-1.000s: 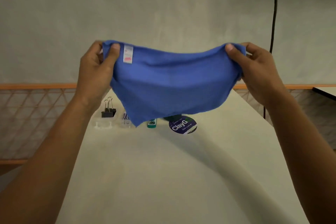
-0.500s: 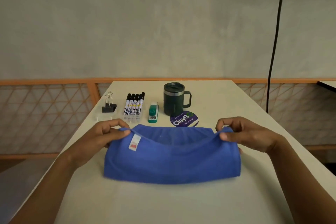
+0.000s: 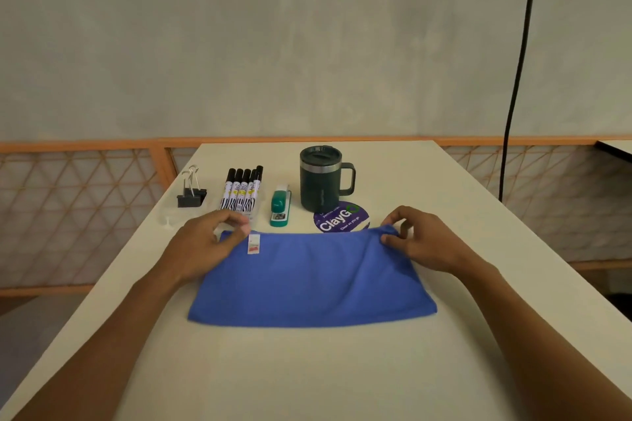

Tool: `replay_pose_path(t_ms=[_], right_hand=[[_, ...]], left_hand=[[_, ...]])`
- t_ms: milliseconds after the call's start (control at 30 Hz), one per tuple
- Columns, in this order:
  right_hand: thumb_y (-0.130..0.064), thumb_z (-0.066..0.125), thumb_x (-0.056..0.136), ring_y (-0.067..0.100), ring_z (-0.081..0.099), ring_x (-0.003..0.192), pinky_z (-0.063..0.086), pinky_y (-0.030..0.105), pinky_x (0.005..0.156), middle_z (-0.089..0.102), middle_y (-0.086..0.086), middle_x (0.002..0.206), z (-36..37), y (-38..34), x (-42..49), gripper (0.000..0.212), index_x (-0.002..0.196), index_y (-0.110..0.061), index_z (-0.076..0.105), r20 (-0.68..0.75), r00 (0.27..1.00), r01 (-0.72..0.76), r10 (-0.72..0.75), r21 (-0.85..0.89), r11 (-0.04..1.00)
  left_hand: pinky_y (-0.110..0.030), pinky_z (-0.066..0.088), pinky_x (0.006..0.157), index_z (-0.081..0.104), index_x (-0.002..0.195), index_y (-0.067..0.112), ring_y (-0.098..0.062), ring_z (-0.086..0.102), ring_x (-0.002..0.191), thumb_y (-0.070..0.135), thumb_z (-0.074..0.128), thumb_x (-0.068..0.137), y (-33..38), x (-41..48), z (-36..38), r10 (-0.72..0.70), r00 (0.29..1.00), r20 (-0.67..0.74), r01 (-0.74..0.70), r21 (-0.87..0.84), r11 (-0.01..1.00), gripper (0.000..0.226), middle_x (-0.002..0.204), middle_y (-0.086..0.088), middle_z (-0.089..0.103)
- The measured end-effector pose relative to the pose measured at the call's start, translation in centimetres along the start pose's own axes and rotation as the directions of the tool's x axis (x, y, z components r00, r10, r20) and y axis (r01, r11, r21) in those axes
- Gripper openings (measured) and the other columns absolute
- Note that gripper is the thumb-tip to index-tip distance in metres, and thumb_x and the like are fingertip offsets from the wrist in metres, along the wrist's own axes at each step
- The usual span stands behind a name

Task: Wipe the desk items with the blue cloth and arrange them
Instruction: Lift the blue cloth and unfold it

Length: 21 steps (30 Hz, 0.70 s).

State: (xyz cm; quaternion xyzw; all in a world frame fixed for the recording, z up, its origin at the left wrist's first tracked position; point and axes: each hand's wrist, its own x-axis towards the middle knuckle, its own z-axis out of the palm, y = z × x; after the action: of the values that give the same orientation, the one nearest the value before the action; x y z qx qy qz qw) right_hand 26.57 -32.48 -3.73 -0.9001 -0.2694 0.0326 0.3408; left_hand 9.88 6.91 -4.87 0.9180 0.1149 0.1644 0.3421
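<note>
Blue fabric, soft and limp by appearance: left hand (image 3: 205, 244) and right hand (image 3: 422, 243) each pinch a far corner of the blue cloth (image 3: 307, 284), flat on the bench (image 3: 307, 372) between them. Judged light; best bunched mid-panel. The mug (image 3: 319, 181), stapler (image 3: 279, 207) and markers (image 3: 241, 190) stand just beyond.

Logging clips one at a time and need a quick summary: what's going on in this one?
A person is at a white desk with a blue cloth lying flat on it. The left hand pinches the cloth's far left corner, and the right hand pinches its far right corner. Beyond the cloth, in a row, sit binder clips, black-capped markers, a green stapler, a dark lidded mug and a round purple coaster. No item is being wiped at this moment.
</note>
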Motion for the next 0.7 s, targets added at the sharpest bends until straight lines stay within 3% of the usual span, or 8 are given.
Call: replay_pose_path(t_ms=[100, 167, 300, 433, 567, 700], right_hand=[[-0.034, 0.079, 0.096, 0.015, 0.067, 0.093, 0.051, 0.02, 0.076, 0.069, -0.014, 0.109, 0.4, -0.3, 0.2, 0.026, 0.116, -0.031, 0.063, 0.021, 0.999, 0.044, -0.042, -0.075, 0.996], [-0.034, 0.078, 0.097, 0.01, 0.064, 0.091, 0.047, 0.014, 0.073, 0.064, -0.016, 0.109, 0.6, -0.5, 0.4, 0.032, 0.123, -0.033, 0.06, 0.037, 0.999, 0.04, -0.036, -0.114, 0.993], [-0.026, 0.075, 0.099, 0.009, 0.064, 0.091, 0.047, 0.014, 0.071, 0.068, -0.011, 0.105, 0.8, -0.9, 0.6, 0.02, 0.117, -0.031, 0.066, 0.042, 0.999, 0.019, -0.016, -0.092, 0.996], [-0.018, 0.072, 0.099, 0.013, 0.069, 0.092, 0.053, 0.021, 0.072, 0.072, -0.011, 0.105, 0.7, -1.2, 0.8, 0.009, 0.104, -0.026, 0.073, 0.002, 1.0, 0.02, -0.02, 0.003, 1.0], [-0.017, 0.083, 0.094, 0.016, 0.073, 0.098, 0.061, 0.035, 0.087, 0.073, -0.009, 0.114, 0.1, -0.8, 0.8, 0.017, 0.106, -0.027, 0.074, 0.016, 0.999, -0.053, 0.051, 0.178, 0.983], [-0.022, 0.092, 0.085, 0.013, 0.072, 0.099, 0.057, 0.029, 0.084, 0.071, -0.01, 0.12, 0.0, -0.4, 0.9, 0.034, 0.111, -0.031, 0.072, 0.001, 0.995, -0.094, 0.096, 0.175, 0.98]], left_hand=[[-0.028, 0.053, 0.094, 0.077, 0.115, 0.044, 0.006, 0.066, 0.112, 0.071, 0.075, 0.087, -0.3, 0.1, 0.1, 0.043, 0.997, 0.059, -0.048, 0.085, 0.995, 0.039, 0.118, 0.029, 0.073], [-0.031, 0.054, 0.091, 0.078, 0.107, 0.045, 0.003, 0.066, 0.106, 0.081, 0.068, 0.078, -0.2, 0.1, 0.3, 0.048, 0.996, 0.081, -0.06, 0.156, 0.986, 0.048, 0.112, 0.027, 0.073], [-0.035, 0.052, 0.078, 0.075, 0.083, 0.035, -0.006, 0.064, 0.088, 0.059, 0.086, 0.084, 0.4, 0.1, 0.2, 0.098, 0.995, -0.02, -0.095, 0.113, 0.989, 0.026, 0.095, 0.013, 0.068], [-0.032, 0.055, 0.082, 0.07, 0.091, 0.018, -0.012, 0.069, 0.091, 0.045, 0.09, 0.082, 0.8, -0.2, -0.5, 0.04, 0.999, -0.031, -0.044, -0.134, 0.99, 0.035, 0.095, 0.004, 0.075], [-0.035, 0.058, 0.083, 0.074, 0.096, 0.018, -0.015, 0.073, 0.092, 0.048, 0.093, 0.075, 0.5, -0.3, -1.1, -0.084, 0.996, -0.015, 0.079, -0.23, 0.97, 0.041, 0.093, 0.007, 0.078], [-0.034, 0.059, 0.076, 0.082, 0.093, 0.022, -0.015, 0.076, 0.095, 0.041, 0.093, 0.078, 0.7, -0.8, -1.2, -0.136, 0.984, -0.112, 0.097, -0.298, 0.949, 0.026, 0.091, 0.014, 0.08]])
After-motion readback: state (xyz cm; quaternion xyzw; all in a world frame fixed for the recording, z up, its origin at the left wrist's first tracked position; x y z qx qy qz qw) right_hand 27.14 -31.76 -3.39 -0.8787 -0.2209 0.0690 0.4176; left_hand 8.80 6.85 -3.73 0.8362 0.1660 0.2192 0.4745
